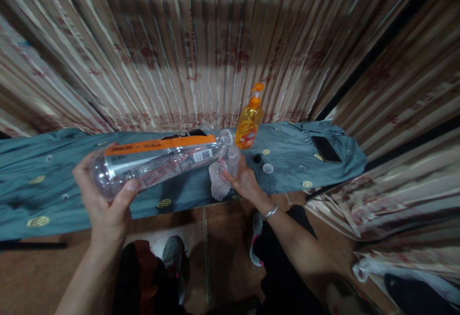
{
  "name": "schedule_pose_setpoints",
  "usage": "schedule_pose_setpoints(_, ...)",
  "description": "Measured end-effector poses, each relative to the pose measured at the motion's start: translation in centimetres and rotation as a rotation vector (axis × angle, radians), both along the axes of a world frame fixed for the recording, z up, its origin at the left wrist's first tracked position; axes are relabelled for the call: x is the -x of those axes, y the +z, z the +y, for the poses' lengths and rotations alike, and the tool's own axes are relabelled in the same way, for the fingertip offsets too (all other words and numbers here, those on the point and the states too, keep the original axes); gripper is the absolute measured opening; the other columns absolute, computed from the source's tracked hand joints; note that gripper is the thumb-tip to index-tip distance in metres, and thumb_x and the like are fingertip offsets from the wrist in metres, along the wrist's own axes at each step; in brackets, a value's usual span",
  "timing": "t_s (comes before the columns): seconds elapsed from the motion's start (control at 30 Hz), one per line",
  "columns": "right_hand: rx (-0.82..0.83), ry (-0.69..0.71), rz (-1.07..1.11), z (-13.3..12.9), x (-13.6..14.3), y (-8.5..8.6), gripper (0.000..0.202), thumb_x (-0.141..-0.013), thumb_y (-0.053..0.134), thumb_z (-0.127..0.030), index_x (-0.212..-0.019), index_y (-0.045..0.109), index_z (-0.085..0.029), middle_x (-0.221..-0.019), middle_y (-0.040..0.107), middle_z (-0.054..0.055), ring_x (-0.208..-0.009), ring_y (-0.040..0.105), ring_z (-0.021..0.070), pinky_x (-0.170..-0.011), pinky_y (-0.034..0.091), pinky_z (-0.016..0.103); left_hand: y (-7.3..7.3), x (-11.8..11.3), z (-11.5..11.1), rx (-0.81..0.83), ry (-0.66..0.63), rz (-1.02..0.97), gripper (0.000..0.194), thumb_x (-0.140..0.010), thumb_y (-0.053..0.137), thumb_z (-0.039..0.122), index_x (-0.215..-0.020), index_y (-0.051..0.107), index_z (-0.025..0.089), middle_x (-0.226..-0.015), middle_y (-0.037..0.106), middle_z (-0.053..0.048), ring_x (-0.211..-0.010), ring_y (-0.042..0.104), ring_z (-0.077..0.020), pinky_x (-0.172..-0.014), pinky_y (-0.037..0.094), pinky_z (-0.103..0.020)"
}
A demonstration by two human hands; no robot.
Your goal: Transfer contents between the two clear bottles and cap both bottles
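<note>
My left hand [108,200] is wrapped around the base of a large clear plastic bottle [161,159] with an orange and silver label. The bottle lies almost level, its uncapped neck pointing right. Right at that mouth, a small clear bottle [233,157] is gripped by my right hand [244,176], which wears a bracelet on the wrist. A whitish tissue or cloth [220,183] hangs beside the small bottle, under my right fingers. Whether liquid passes between the two mouths cannot be made out. Just behind them stands an orange pump bottle [247,126] with yellow liquid.
A long narrow surface under a teal patterned cloth [287,138] runs across the view. On it lie a small black cap [258,158], a white cap [268,168] and a dark phone [326,149]. Pleated curtains [215,56] hang behind; dark poles cross at right.
</note>
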State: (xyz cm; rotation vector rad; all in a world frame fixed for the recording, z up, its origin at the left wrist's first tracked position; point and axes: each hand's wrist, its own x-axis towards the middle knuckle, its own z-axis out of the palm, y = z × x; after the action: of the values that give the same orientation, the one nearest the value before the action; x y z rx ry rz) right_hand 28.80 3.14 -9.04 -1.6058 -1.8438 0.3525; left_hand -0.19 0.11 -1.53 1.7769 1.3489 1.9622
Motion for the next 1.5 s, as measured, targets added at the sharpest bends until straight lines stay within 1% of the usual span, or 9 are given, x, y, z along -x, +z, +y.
schedule_pose_setpoints(0.13,-0.018,-0.003,-0.008,0.03,0.01,-0.11,0.066,-0.084,0.064,-0.037,-0.135,0.034,-0.01,-0.107,0.07,0.016,-0.093,0.07,0.029,-0.077,0.054,0.035,0.02,-0.06,-0.04,0.011,-0.019,-0.03,0.073,-0.06,0.075,0.04,-0.127,0.05,0.027,-0.135,0.057,-0.011,-0.124,0.055,-0.0355,-0.107,0.038,-0.063)
schedule_pose_setpoints(0.27,-0.034,-0.013,-0.02,0.08,0.02,-0.26,0.065,-0.084,0.063,-0.038,-0.135,0.034,-0.011,-0.105,0.07,0.015,-0.091,0.07,0.0289,-0.074,0.054,0.035,0.01,-0.04,0.01,0.023,0.004,0.002,0.073,-0.061,0.072,0.044,-0.129,0.048,0.028,-0.135,0.057,-0.009,-0.123,0.055,-0.0331,-0.107,0.04,-0.059)
schedule_pose_setpoints(0.4,-0.033,-0.006,-0.006,0.06,0.0,-0.2,0.065,-0.083,0.063,-0.039,-0.134,0.034,-0.011,-0.106,0.07,0.015,-0.092,0.07,0.0289,-0.074,0.055,0.035,-0.07,0.11,0.1,0.019,0.019,0.017,0.073,-0.062,0.071,0.048,-0.128,0.048,0.029,-0.133,0.057,-0.009,-0.124,0.054,-0.0345,-0.106,0.04,-0.06)
schedule_pose_setpoints(0.53,-0.029,0.0,0.01,0.04,0.0,-0.13,0.065,-0.083,0.065,-0.038,-0.134,0.035,-0.01,-0.11,0.069,0.016,-0.095,0.07,0.0289,-0.077,0.055,0.035,0.0,0.06,-0.02,0.04,0.007,0.002,0.074,-0.061,0.072,0.046,-0.129,0.048,0.028,-0.135,0.056,-0.009,-0.124,0.054,-0.0331,-0.108,0.039,-0.058)
schedule_pose_setpoints(0.73,-0.032,0.011,0.034,0.11,-0.01,-0.25,0.064,-0.083,0.066,-0.035,-0.133,0.035,-0.01,-0.113,0.067,0.018,-0.1,0.068,0.0289,-0.082,0.054,0.036,0.08,-0.04,-0.07,0.019,-0.023,-0.024,0.073,-0.062,0.074,0.044,-0.128,0.048,0.028,-0.134,0.057,-0.009,-0.125,0.055,-0.034,-0.109,0.038,-0.06)
schedule_pose_setpoints(0.97,-0.021,0.011,0.018,0.06,-0.06,-0.18,0.067,-0.083,0.065,-0.038,-0.135,0.033,-0.01,-0.111,0.068,0.016,-0.097,0.069,0.028,-0.079,0.054,0.035,0.22,-0.12,-0.14,0.02,-0.02,-0.051,0.072,-0.06,0.077,0.04,-0.126,0.051,0.025,-0.133,0.058,-0.011,-0.122,0.057,-0.034,-0.106,0.041,-0.059)
schedule_pose_setpoints(1.07,-0.017,-0.006,0.007,0.02,-0.02,-0.22,0.067,-0.083,0.066,-0.037,-0.136,0.033,-0.009,-0.109,0.069,0.016,-0.096,0.069,0.0285,-0.078,0.054,0.035,0.33,-0.23,-0.28,0.02,-0.027,-0.055,0.073,-0.061,0.077,0.043,-0.127,0.051,0.024,-0.131,0.059,-0.011,-0.12,0.058,-0.0328,-0.107,0.04,-0.058)
schedule_pose_setpoints(1.23,-0.002,-0.005,0.014,0.0,-0.03,-0.21,0.066,-0.083,0.066,-0.036,-0.134,0.035,-0.008,-0.107,0.069,0.016,-0.096,0.069,0.0288,-0.077,0.054,0.034,0.35,-0.18,-0.41,0.05,0.01,-0.045,0.077,-0.06,0.077,0.047,-0.129,0.052,0.024,-0.129,0.06,-0.01,-0.117,0.059,-0.0317,-0.104,0.042,-0.056)
schedule_pose_setpoints(1.5,-0.034,0.015,0.018,0.11,-0.06,-0.21,0.065,-0.083,0.065,-0.037,-0.134,0.035,-0.009,-0.11,0.068,0.017,-0.097,0.069,0.0294,-0.078,0.054,0.035,0.2,0.28,-0.3,0.049,0.041,-0.022,0.078,-0.059,0.077,0.048,-0.129,0.053,0.024,-0.129,0.06,-0.012,-0.118,0.059,-0.0345,-0.103,0.042,-0.058)
